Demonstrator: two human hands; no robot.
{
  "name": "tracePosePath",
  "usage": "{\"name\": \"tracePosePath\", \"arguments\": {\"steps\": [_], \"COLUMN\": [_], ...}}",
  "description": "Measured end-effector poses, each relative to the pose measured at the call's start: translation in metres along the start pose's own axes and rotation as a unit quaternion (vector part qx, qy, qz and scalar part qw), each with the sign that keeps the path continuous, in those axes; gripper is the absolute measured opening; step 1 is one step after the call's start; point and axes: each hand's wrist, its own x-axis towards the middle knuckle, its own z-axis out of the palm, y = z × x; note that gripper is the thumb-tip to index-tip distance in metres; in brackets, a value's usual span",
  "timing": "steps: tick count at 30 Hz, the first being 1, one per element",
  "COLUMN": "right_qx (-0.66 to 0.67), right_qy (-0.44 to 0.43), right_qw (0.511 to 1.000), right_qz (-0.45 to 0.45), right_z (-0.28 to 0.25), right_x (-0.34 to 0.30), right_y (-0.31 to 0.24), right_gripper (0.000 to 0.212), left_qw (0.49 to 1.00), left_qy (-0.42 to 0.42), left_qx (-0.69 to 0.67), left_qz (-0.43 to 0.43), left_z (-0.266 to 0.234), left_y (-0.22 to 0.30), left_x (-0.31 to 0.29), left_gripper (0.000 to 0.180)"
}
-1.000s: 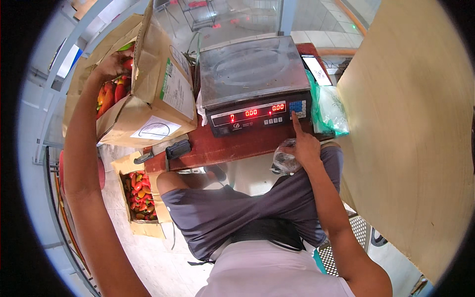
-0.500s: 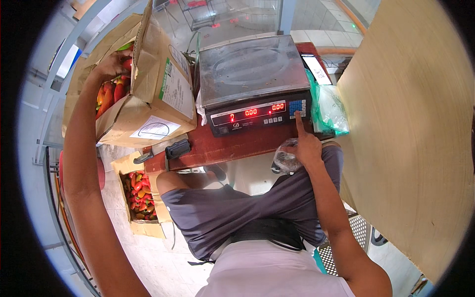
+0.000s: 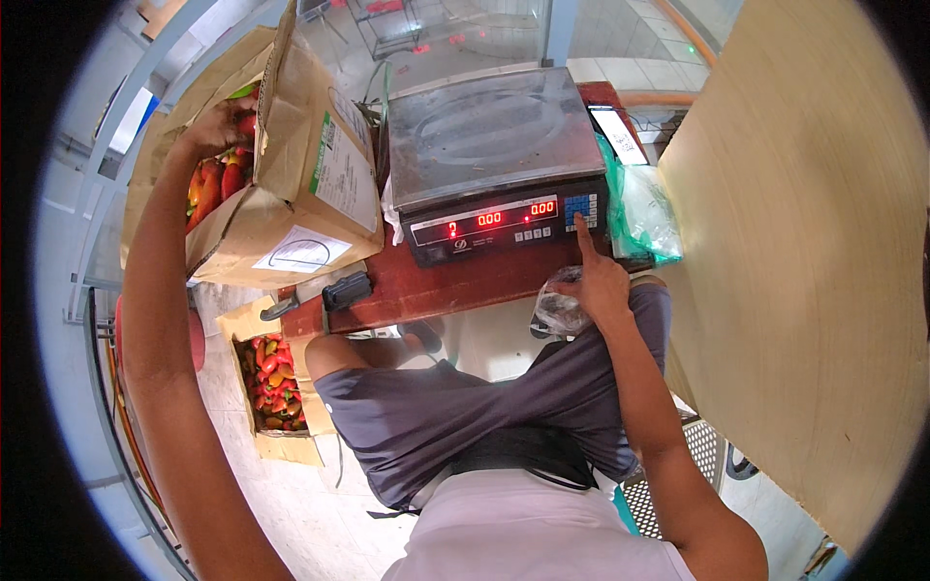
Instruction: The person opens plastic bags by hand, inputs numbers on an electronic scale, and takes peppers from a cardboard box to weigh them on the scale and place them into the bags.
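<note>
At the left, my left hand (image 3: 215, 129) reaches into a tall cardboard box (image 3: 329, 208) of peppers. Its fingers curl round a red pepper (image 3: 247, 124), their tips partly hidden. More red and orange peppers (image 3: 211, 191) lie below the hand. My right hand (image 3: 603, 289) is in front of the digital scale (image 3: 489, 145), index finger stretched to the blue keypad (image 3: 580, 207). The other fingers are closed on a crumpled clear plastic bag (image 3: 562, 308), which hangs below the table edge. The scale's metal platform carries only small specks; its red display is lit.
A knife (image 3: 281, 308) and a black object (image 3: 347, 290) lie on the red-brown table (image 3: 446, 281). Green and clear plastic bags (image 3: 647, 213) are right of the scale. A smaller box of peppers (image 3: 276, 382) stands on the floor. A wooden panel (image 3: 804, 242) rises at the right.
My right index finger has shifted very slightly left and up on the keypad. My left hand stays in the box, nearly still.
</note>
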Motion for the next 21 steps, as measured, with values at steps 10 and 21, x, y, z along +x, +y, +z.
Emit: {"name": "tracePosePath", "arguments": {"steps": [10, 21], "right_qx": [0.020, 0.017], "right_qy": [-0.002, 0.045], "right_qw": [0.999, 0.999], "right_qz": [0.025, 0.003], "right_z": [-0.003, -0.001], "right_x": [0.000, 0.006], "right_y": [0.002, 0.000], "right_gripper": [0.139, 0.141], "left_qw": [0.996, 0.997], "left_qy": [0.003, -0.013], "left_qx": [0.021, -0.036], "left_qz": [-0.091, -0.068], "left_z": [0.000, -0.003], "left_y": [0.018, 0.014], "left_x": [0.001, 0.000], "left_gripper": [0.067, 0.064]}}
